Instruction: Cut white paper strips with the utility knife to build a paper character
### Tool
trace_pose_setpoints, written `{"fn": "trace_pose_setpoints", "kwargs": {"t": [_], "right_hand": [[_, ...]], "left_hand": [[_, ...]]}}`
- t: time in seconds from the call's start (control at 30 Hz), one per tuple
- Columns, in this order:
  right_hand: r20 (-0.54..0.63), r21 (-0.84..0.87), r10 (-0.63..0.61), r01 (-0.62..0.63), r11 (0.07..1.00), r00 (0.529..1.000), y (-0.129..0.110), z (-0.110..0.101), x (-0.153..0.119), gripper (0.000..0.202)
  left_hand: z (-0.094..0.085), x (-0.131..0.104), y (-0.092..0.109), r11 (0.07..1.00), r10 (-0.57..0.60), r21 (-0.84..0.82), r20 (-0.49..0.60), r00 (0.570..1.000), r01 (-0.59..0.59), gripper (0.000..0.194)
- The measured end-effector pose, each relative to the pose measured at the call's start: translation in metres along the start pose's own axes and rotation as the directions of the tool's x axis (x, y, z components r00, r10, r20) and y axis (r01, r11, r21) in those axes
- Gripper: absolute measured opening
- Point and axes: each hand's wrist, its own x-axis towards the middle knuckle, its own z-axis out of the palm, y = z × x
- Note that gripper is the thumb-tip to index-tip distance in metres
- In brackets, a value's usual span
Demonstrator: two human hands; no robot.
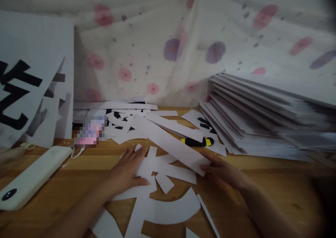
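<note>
My right hand (pixel 219 170) pinches the near end of a long white strip of board (pixel 168 140), thumb on top and fingers at its edge. The strip slants away to the far left over other scraps. My left hand (pixel 131 170) lies with fingers spread on a white cut-out character (pixel 160 210), which rests on the wooden table. A small white cut piece (pixel 165 182) lies between the hands. Just beyond the strip, a black and yellow tool handle (pixel 198 142) is partly covered by another white strip (pixel 175 126); its working end is hidden.
A tall stack of white boards (pixel 252 115) stands at the right. White scraps with black print (pixel 120 121) lie at the back. At the left are a white power bank (pixel 36 177), a blurred-out phone (pixel 91 131) and upright boards (pixel 63 108). A flowered curtain (pixel 147 38) hangs behind.
</note>
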Motion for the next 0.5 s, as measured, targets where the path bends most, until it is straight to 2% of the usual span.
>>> {"fn": "trace_pose_setpoints", "kwargs": {"t": [0.1,0.27,0.4,0.5], "right_hand": [[0.000,0.098,-0.013,0.013,0.995,1.000,-0.001,0.005,0.001,0.047],[-0.017,0.193,-0.010,0.013,0.981,1.000,-0.004,0.013,0.002,0.052],[-0.040,0.225,-0.018,0.026,0.974,0.999,-0.010,0.013,-0.001,0.052],[-0.065,0.247,-0.018,0.034,0.968,0.998,-0.012,0.011,-0.003,0.053]], "left_hand": [[-0.003,0.001,-0.005,1.000,0.000,-0.019,-0.056,0.998,-0.001,0.090],[-0.008,0.001,-0.015,0.999,-0.023,-0.039,-0.190,0.982,0.016,0.094],[-0.012,-0.001,-0.017,0.983,-0.124,-0.161,-0.230,0.965,0.088,0.083],[-0.018,-0.003,-0.014,0.948,-0.229,-0.278,-0.263,0.937,0.154,0.072]]}}
